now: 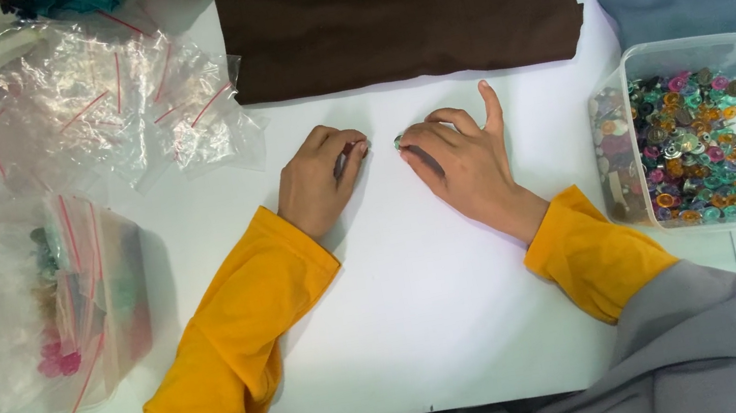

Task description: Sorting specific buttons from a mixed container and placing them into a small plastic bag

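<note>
I see my right hand resting on the white table, thumb and first fingers pinched shut on a small greenish button, the index finger sticking up free. My left hand lies just beside it, curled nearly closed; something small may sit at its fingertips, but I cannot tell. The two hands are close, not touching. I judge the pinch wants to stay light and low over the table, so a slipped piece lands near. The clear tub of coloured buttons sits well to the right, the small zip bags to the upper left, a brown garment just above.
</note>
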